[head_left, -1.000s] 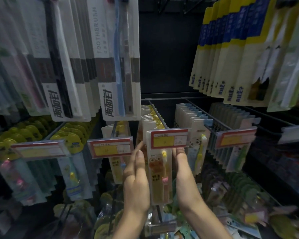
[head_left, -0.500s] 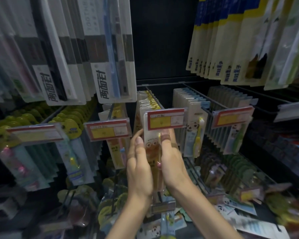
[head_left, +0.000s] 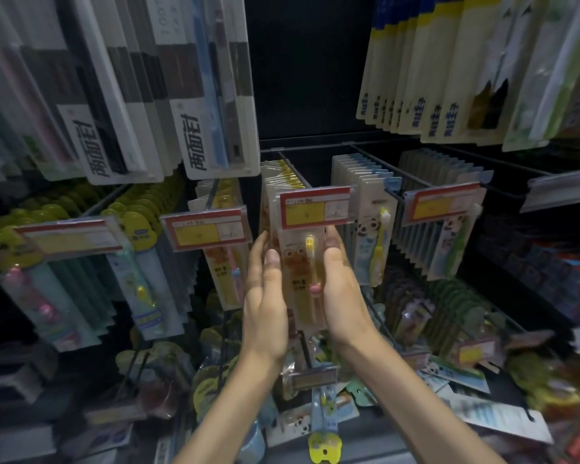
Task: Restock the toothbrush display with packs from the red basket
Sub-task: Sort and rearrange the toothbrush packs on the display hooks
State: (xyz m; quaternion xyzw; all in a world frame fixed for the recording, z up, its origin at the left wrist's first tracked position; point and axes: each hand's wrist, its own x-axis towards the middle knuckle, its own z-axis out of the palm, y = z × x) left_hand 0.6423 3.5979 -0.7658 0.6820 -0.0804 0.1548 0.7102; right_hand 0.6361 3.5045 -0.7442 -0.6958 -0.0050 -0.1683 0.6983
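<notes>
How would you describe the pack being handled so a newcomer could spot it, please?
Look at the mid-height row of red-and-yellow price tags; take the central tag. The front pack just below it, between the left hand and right hand, is orange-yellow with a cartoon face, unlike the pale panda packs to its right.

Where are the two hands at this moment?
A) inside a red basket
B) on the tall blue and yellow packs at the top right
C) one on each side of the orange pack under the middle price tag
C: the left hand and the right hand touch opposite edges of the orange pack, which hangs just below the middle price tag.
</notes>
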